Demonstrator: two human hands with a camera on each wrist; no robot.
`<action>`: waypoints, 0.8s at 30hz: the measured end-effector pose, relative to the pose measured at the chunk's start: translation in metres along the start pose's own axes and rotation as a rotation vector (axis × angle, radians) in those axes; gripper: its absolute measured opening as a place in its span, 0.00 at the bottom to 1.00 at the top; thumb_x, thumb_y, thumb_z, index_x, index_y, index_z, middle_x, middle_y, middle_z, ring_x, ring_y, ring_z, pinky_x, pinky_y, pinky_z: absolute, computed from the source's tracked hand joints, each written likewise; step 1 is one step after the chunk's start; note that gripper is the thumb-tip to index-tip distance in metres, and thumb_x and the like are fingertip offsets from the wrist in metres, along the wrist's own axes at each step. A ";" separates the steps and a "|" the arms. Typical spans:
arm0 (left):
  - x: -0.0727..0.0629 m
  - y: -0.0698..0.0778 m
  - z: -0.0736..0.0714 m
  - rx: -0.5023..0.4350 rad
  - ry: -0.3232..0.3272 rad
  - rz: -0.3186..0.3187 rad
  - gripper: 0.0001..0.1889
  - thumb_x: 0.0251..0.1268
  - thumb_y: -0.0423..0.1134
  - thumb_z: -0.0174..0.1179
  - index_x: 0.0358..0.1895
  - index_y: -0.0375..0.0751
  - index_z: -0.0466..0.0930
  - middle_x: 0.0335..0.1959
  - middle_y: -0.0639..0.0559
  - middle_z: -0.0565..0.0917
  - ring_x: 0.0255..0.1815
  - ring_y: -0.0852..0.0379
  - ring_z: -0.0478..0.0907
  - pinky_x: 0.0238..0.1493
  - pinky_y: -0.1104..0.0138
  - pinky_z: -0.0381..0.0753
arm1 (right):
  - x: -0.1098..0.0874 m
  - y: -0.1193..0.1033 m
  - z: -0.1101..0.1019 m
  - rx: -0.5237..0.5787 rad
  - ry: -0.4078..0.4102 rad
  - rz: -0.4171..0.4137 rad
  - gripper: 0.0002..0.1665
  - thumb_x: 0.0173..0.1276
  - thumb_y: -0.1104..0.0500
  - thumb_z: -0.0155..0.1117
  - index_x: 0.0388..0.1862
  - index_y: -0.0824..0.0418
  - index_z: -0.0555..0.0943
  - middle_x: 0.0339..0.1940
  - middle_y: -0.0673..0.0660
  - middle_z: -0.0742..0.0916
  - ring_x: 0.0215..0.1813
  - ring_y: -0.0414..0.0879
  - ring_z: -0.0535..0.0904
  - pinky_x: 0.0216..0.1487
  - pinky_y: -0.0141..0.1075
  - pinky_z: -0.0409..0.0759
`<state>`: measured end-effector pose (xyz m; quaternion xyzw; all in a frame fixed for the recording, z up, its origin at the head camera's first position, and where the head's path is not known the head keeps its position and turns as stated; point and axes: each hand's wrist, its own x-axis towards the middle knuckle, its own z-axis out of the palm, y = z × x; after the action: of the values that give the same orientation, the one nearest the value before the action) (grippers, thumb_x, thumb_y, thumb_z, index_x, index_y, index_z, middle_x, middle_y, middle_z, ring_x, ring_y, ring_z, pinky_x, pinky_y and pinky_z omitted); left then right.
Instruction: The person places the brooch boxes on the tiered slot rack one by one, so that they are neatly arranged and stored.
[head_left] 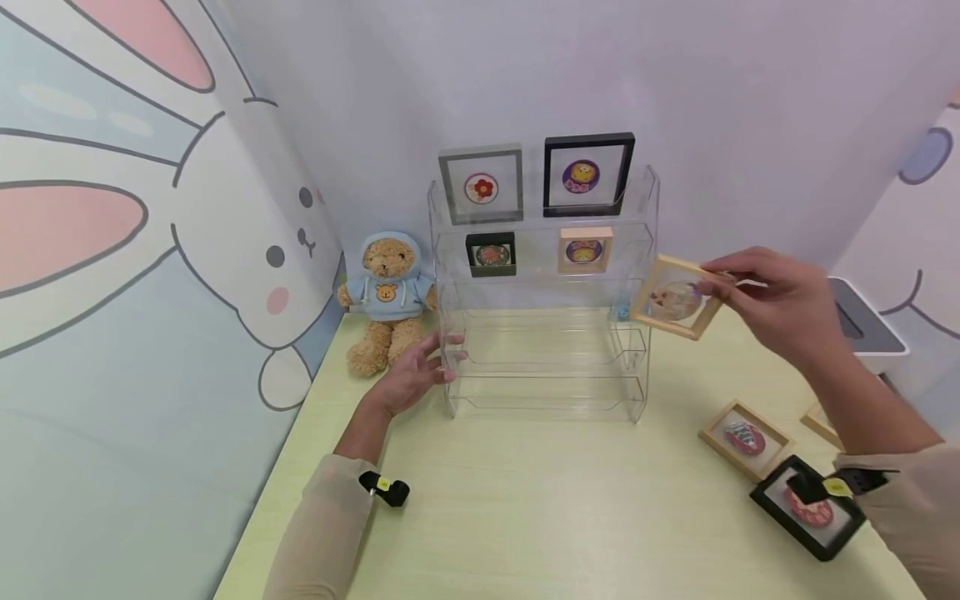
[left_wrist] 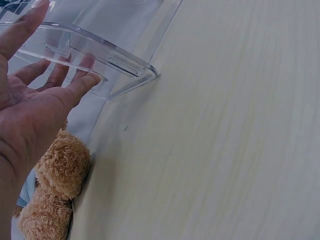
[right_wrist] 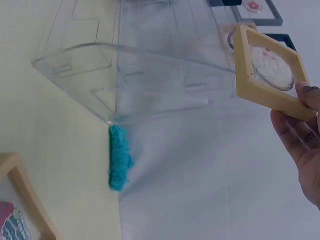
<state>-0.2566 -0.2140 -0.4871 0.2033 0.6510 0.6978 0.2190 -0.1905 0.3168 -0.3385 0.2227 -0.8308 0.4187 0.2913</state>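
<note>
My right hand (head_left: 783,304) pinches a small light-wood display frame (head_left: 643,310) by its right side, fingers above and thumb in front. A round, pale item shows behind the frame's clear panes. The frame is held up at the right side of a clear acrylic tiered rack (head_left: 547,377), overlapping its edge in the head view. At the rack's lower left side, my left hand (head_left: 408,375) has its fingers extended, fingertips right at the clear side panel. On the rack stand a grey frame (head_left: 447,187), a large black frame (head_left: 549,177), a small black frame (head_left: 492,271) and a small wooden frame (head_left: 585,265).
A teddy bear (head_left: 386,287) in a blue hoodie sits left of the rack. Lying at right are a wooden frame (head_left: 720,450), a black frame (head_left: 787,517) and a partly hidden wooden frame (head_left: 821,423). A white-rimmed grey object (head_left: 870,312) is behind my right arm.
</note>
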 end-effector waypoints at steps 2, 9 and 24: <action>0.000 0.000 0.000 -0.003 0.000 -0.001 0.43 0.79 0.23 0.61 0.90 0.45 0.55 0.89 0.33 0.57 0.79 0.54 0.73 0.68 0.65 0.83 | 0.008 -0.008 0.013 0.003 -0.001 -0.032 0.19 0.65 0.83 0.73 0.51 0.70 0.93 0.45 0.35 0.89 0.45 0.27 0.87 0.49 0.17 0.83; 0.001 0.000 0.001 -0.007 0.008 0.001 0.46 0.78 0.23 0.62 0.91 0.36 0.46 0.88 0.35 0.60 0.81 0.49 0.72 0.68 0.64 0.83 | 0.033 -0.034 0.064 0.033 0.030 -0.127 0.19 0.64 0.81 0.76 0.49 0.66 0.94 0.44 0.54 0.92 0.46 0.26 0.85 0.48 0.18 0.84; 0.000 0.001 0.002 -0.031 0.010 -0.001 0.47 0.77 0.22 0.63 0.91 0.34 0.45 0.89 0.31 0.56 0.78 0.53 0.74 0.68 0.64 0.83 | 0.066 -0.048 0.161 -0.034 -0.022 -0.344 0.13 0.70 0.73 0.77 0.52 0.65 0.93 0.50 0.63 0.92 0.49 0.56 0.91 0.52 0.26 0.86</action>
<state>-0.2555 -0.2124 -0.4857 0.1962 0.6414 0.7086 0.2191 -0.2568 0.1494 -0.3441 0.3611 -0.7904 0.3464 0.3533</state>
